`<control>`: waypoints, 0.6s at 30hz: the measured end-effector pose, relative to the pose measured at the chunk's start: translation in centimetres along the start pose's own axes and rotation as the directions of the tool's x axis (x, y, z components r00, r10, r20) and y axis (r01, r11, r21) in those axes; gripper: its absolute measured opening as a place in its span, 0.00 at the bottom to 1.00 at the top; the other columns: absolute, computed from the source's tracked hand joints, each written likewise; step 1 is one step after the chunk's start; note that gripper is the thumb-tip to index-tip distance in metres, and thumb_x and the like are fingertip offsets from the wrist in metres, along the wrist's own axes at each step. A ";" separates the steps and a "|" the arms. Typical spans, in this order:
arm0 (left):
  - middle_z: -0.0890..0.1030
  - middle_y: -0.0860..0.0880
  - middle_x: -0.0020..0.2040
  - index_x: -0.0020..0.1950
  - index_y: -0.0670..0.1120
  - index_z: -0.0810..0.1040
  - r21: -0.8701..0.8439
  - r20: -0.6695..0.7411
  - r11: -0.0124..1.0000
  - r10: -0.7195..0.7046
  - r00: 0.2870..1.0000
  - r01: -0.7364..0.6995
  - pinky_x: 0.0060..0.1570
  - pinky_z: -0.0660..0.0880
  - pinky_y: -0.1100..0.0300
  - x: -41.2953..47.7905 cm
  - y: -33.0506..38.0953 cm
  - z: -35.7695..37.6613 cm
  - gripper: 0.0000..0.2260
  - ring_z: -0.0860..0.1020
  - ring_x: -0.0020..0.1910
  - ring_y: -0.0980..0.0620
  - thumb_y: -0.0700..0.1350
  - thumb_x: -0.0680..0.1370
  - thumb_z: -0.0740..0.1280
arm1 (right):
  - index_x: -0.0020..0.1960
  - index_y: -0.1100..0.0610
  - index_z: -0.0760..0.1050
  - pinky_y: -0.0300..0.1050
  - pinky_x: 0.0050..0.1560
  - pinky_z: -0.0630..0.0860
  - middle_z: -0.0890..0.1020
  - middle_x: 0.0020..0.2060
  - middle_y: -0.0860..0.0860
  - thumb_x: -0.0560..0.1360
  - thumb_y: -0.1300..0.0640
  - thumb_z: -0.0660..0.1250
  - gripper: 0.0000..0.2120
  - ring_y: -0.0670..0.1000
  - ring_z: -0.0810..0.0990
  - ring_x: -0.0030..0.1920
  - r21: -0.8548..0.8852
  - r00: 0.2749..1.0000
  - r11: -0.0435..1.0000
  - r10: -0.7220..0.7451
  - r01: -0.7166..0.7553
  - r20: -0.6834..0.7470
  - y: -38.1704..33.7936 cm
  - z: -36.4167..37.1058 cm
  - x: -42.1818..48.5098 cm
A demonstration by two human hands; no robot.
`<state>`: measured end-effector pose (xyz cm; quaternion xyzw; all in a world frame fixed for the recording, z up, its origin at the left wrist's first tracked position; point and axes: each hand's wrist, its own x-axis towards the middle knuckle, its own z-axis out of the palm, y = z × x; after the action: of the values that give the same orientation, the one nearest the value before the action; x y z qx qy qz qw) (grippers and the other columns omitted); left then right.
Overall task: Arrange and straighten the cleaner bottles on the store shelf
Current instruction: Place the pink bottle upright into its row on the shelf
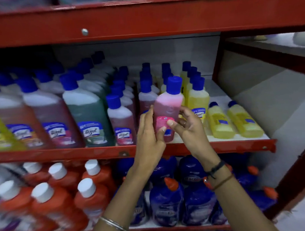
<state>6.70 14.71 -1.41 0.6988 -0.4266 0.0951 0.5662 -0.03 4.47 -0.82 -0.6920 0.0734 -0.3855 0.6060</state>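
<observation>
A small pink cleaner bottle [168, 105] with a blue cap is held upright, slightly tilted, at the front of the middle red shelf [61, 154]. My left hand [149, 133] grips its left side and my right hand [188, 127] pinches its lower right side, thumb on the label. Behind it stand rows of blue-capped bottles: maroon ones [121, 122], a green one [89, 112] and yellow ones [199, 98]. Two small yellow bottles [220, 123] lie flat on the shelf's right end.
The lower shelf holds orange bottles with white caps [55, 201] and dark blue bottles with orange caps [167, 202]. A red upper shelf beam [142, 19] runs overhead. A red upright post [217, 57] bounds the shelf on the right.
</observation>
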 end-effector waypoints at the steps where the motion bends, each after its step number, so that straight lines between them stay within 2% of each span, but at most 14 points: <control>1: 0.70 0.46 0.64 0.71 0.44 0.61 0.023 -0.020 1.000 -0.002 1.000 0.003 0.63 0.67 0.67 0.0 -0.6 -0.1 0.25 0.70 0.63 0.53 0.37 0.75 0.64 | 0.57 0.52 0.72 0.36 0.50 0.78 0.80 0.51 0.46 0.73 0.69 0.66 0.18 0.42 0.81 0.49 -0.001 1.000 1.000 0.007 -0.007 0.009 0.6 0.6 0.4; 3: 0.68 0.43 0.66 0.72 0.42 0.59 0.082 -0.048 0.996 -0.018 0.999 0.022 0.59 0.59 0.80 -0.2 -1.6 -0.1 0.26 0.67 0.62 0.58 0.35 0.75 0.62 | 0.60 0.54 0.71 0.37 0.51 0.78 0.80 0.53 0.47 0.73 0.69 0.65 0.18 0.44 0.81 0.50 -0.002 0.999 1.000 0.030 -0.030 0.023 1.9 1.5 0.9; 6: 0.65 0.41 0.67 0.73 0.40 0.55 0.112 -0.041 0.992 -0.058 0.997 0.063 0.52 0.56 0.86 -0.9 -2.7 0.3 0.27 0.64 0.60 0.62 0.32 0.76 0.61 | 0.63 0.56 0.70 0.38 0.53 0.77 0.80 0.55 0.49 0.73 0.66 0.66 0.19 0.46 0.81 0.53 -0.042 0.996 0.996 0.078 -0.077 0.039 3.6 1.9 1.0; 8: 0.64 0.41 0.68 0.73 0.40 0.54 0.118 -0.039 0.991 -0.062 0.997 0.067 0.53 0.57 0.85 -1.5 -3.2 0.6 0.27 0.65 0.59 0.62 0.31 0.76 0.60 | 0.63 0.56 0.70 0.38 0.54 0.77 0.80 0.56 0.51 0.73 0.65 0.67 0.19 0.48 0.80 0.55 -0.075 0.995 0.994 0.088 -0.085 0.038 4.1 1.9 0.8; 11: 0.63 0.43 0.67 0.73 0.41 0.56 0.133 -0.062 0.989 -0.058 0.996 0.066 0.57 0.61 0.77 -1.9 -3.5 0.8 0.26 0.67 0.61 0.56 0.33 0.76 0.59 | 0.58 0.55 0.70 0.31 0.48 0.76 0.79 0.51 0.48 0.73 0.62 0.69 0.15 0.42 0.78 0.50 -0.217 0.997 0.975 0.037 -0.052 -0.071 4.1 1.7 0.7; 13: 0.64 0.46 0.63 0.71 0.42 0.60 0.128 -0.061 0.990 -0.043 0.997 0.051 0.58 0.66 0.70 -2.0 -3.5 0.8 0.23 0.68 0.59 0.56 0.37 0.77 0.60 | 0.53 0.54 0.71 0.34 0.45 0.75 0.78 0.45 0.46 0.73 0.61 0.68 0.10 0.41 0.77 0.44 -0.308 0.989 0.951 -0.025 -0.020 -0.143 4.0 1.5 0.5; 14: 0.65 0.47 0.61 0.69 0.42 0.62 0.107 -0.064 0.994 -0.032 0.997 0.039 0.58 0.67 0.69 -2.1 -3.5 0.7 0.20 0.69 0.59 0.55 0.38 0.77 0.61 | 0.51 0.54 0.72 0.36 0.45 0.75 0.79 0.44 0.45 0.75 0.60 0.66 0.07 0.40 0.78 0.42 -0.338 0.990 0.941 -0.045 -0.003 -0.135 4.0 1.4 0.4; 16: 0.65 0.48 0.58 0.64 0.41 0.66 0.048 -0.079 0.998 -0.029 0.996 0.033 0.58 0.66 0.72 -2.0 -3.3 0.6 0.16 0.69 0.57 0.55 0.38 0.77 0.60 | 0.51 0.53 0.74 0.33 0.45 0.74 0.81 0.44 0.46 0.77 0.56 0.63 0.04 0.38 0.79 0.43 -0.363 0.996 0.932 -0.035 0.004 -0.079 3.7 1.2 0.1; 18: 0.66 0.47 0.58 0.62 0.40 0.66 0.002 -0.082 0.999 -0.041 0.996 0.042 0.57 0.63 0.77 -1.9 -3.3 0.5 0.14 0.69 0.56 0.55 0.34 0.76 0.58 | 0.53 0.52 0.74 0.29 0.44 0.74 0.81 0.46 0.46 0.75 0.53 0.66 0.08 0.36 0.79 0.45 -0.345 0.999 0.938 0.021 -0.028 -0.025 3.4 1.5 0.2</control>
<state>7.66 15.14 -5.06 0.7041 -0.3882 0.1126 0.5838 2.22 4.65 -3.70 -0.7825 0.1549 -0.3662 0.4792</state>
